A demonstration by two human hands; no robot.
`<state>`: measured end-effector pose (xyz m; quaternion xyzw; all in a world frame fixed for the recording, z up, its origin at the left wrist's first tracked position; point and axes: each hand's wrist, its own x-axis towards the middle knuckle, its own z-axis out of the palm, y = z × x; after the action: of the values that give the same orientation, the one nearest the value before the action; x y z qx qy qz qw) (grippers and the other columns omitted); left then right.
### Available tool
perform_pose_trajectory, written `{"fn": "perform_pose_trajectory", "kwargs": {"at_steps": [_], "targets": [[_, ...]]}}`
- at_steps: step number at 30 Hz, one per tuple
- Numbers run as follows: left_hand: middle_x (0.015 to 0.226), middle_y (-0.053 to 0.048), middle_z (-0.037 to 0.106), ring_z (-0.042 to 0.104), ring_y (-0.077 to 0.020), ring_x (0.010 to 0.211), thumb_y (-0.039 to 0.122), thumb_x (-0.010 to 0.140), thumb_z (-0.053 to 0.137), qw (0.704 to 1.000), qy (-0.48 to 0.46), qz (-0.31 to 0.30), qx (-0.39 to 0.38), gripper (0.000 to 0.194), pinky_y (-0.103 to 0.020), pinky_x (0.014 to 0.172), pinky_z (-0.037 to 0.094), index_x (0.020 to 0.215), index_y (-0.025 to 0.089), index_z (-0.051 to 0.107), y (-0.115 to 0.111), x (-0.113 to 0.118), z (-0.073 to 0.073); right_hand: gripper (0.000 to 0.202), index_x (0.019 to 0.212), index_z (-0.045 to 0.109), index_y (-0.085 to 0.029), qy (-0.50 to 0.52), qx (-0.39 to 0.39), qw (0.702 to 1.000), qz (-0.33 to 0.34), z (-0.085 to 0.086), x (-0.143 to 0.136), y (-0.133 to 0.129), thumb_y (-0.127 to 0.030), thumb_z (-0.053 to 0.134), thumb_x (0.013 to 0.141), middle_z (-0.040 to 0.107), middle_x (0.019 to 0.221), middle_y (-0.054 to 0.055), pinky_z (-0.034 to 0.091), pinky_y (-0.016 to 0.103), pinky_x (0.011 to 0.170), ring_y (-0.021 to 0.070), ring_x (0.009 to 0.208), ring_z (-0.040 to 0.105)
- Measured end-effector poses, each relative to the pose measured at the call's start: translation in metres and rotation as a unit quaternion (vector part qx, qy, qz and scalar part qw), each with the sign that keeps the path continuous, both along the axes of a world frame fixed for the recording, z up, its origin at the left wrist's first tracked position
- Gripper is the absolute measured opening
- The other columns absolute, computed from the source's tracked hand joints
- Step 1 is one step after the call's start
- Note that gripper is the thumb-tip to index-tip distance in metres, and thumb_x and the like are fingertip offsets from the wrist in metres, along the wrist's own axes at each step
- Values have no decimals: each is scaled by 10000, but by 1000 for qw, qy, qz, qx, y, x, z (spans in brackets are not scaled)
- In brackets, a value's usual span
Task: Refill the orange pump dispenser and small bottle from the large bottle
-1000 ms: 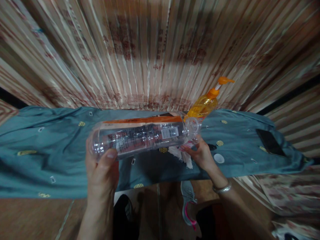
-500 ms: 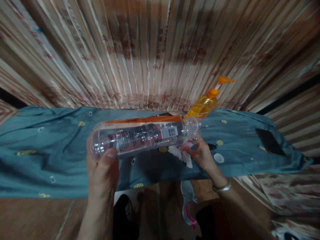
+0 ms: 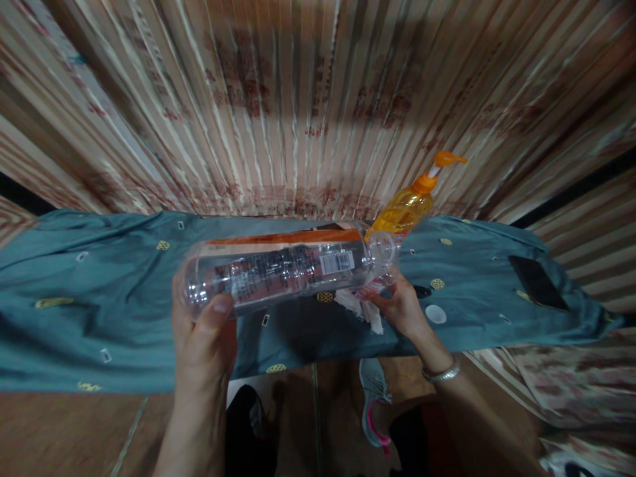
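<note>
Clear plastic bottle held lengthwise above a cloth-covered bench; its base lies in the left hand, at the left, and its neck points to the right, tilted slightly upward. The left hand is wrapped around the base end, thumb along the near side and fingers passing behind; the body of the bottle extends from this grip towards the right hand. The right hand lies just below the neck, its fingers pinched on a crumpled white and pink tissue; whether these fingers also touch the neck cannot be told. The bottle's label bears an orange band along the upper edge and a barcode near the shoulder. Behind the neck, and partly hidden by it, stands a pump bottle of yellow liquid with an orange pump head; just to the right of the right hand lie a small dark oval object and a white disc; farther right, well apart from both hands, a black phone lies on the cloth; a pleated, patterned curtain forms the background.
</note>
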<state>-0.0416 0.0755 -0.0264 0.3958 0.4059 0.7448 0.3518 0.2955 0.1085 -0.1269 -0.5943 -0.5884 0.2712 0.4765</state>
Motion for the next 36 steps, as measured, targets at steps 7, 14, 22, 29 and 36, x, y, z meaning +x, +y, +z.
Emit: {"fn": "perform_pose_trajectory", "kwargs": {"at_steps": [7, 14, 22, 29, 36], "targets": [[1351, -75, 818, 772, -432, 1309, 606, 620, 1078, 1000, 0, -10, -10, 693, -681, 1191, 626, 1222, 344, 856, 1, -4, -2, 638, 1255, 787, -303, -12, 5, 1000, -6, 0, 0, 0, -710, 961, 796, 888, 1309, 116, 638, 645, 1182, 404, 1202, 837], [1272, -74, 824, 771, -430, 1283, 587, 582, 1100, 1000, -13, -5, -14, 676, -681, 1176, 636, 1168, 341, 871, 0, -2, 1, 622, 1228, 786, -295, -15, 6, 1000, -9, 1, -1, 0, -693, 969, 786, 899, 1269, 114, 659, 627, 1144, 399, 1175, 843], [1195, -54, 836, 785, -408, 1231, 554, 557, 1128, 999, -30, -10, -5, 618, -722, 1222, 601, 1079, 338, 878, 0, -3, 0, 681, 1275, 782, -300, -11, -2, 1000, -9, 0, 0, 0, -728, 975, 781, 894, 1283, 115, 643, 638, 1161, 399, 1193, 836], [1331, -80, 834, 779, -442, 1304, 587, 591, 1102, 1000, -13, -11, -15, 717, -702, 1187, 634, 1225, 347, 870, 0, -2, 1, 668, 1293, 786, -313, -19, 12, 1000, -2, -1, 0, 0, -750, 946, 815, 887, 1319, 112, 651, 622, 1169, 402, 1231, 834], [1324, -68, 836, 770, -430, 1308, 593, 607, 1095, 1000, -8, -4, -9, 693, -696, 1196, 627, 1215, 352, 865, -1, -1, 1, 697, 1272, 786, -302, -4, 2, 1000, 3, 0, 0, 0, -765, 965, 784, 889, 1331, 118, 627, 642, 1208, 406, 1242, 831]]}}
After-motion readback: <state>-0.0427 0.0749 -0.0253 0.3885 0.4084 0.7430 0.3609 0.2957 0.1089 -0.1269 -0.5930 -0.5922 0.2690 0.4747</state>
